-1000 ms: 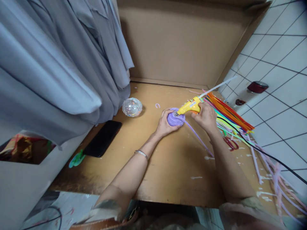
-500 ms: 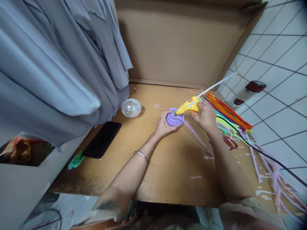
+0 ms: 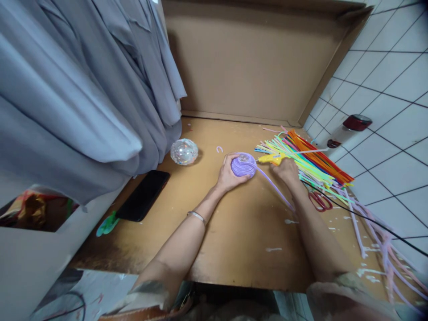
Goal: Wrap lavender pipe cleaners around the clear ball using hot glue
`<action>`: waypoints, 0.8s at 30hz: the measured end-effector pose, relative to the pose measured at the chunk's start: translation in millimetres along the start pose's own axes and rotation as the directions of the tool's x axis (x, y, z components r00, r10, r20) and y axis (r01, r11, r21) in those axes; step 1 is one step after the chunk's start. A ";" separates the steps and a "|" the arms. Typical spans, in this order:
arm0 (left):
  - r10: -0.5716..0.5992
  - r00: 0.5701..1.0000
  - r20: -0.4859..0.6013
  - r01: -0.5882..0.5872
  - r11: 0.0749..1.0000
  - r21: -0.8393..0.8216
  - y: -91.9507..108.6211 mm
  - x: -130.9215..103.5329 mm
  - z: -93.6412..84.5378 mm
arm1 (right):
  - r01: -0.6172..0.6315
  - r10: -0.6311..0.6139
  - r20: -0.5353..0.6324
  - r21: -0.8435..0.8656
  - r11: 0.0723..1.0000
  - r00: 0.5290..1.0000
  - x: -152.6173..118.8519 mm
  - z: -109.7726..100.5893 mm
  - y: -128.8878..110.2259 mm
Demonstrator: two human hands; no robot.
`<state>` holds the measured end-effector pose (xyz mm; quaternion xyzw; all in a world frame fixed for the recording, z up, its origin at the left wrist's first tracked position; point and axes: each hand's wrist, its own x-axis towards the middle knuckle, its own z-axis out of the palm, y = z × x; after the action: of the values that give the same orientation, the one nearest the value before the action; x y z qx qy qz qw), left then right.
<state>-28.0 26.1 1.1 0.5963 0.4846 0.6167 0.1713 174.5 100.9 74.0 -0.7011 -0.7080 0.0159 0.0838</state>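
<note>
My left hand (image 3: 231, 173) is closed around a ball wound with purple pipe cleaner (image 3: 243, 168). A clear faceted patch shows at the top of the ball, and a loose purple strand (image 3: 274, 189) trails from it to the right. My right hand (image 3: 286, 171) grips a yellow hot glue gun (image 3: 272, 158) with a glue stick (image 3: 310, 151) sticking out of its back. The gun lies level, its nozzle just right of the ball.
A clear faceted ball (image 3: 184, 151) and a small pink curl (image 3: 219, 149) lie left of my hands. Colourful pipe cleaners (image 3: 321, 165) and red scissors (image 3: 321, 201) are at right, near a black cord (image 3: 368, 217). A black phone (image 3: 143, 196) lies at left; cardboard (image 3: 250, 62) stands behind.
The glue gun's nozzle has come away from the top of the ball. My right hand has moved down and right, levelling the gun. My left hand keeps its hold.
</note>
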 end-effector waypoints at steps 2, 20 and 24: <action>-0.015 1.000 0.009 0.015 1.000 0.003 0.3 -0.1 -0.4 | 0.025 -0.020 0.111 -0.040 0.999 0.994 0.8 6.5 2.6; 0.033 0.999 0.024 -0.034 0.999 0.030 -1.9 -1.1 0.1 | 0.697 -0.677 -0.223 0.415 0.585 0.702 -43.0 -35.6 -43.2; 0.050 0.998 0.038 -0.051 0.998 0.033 -0.1 -0.7 -0.6 | 0.707 -0.652 -0.281 0.370 0.603 0.704 -40.2 -34.8 -42.2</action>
<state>-28.4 25.3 0.8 0.6224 0.4766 0.6013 0.1545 137.7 56.9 110.3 -0.3384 -0.8905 0.1058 0.2852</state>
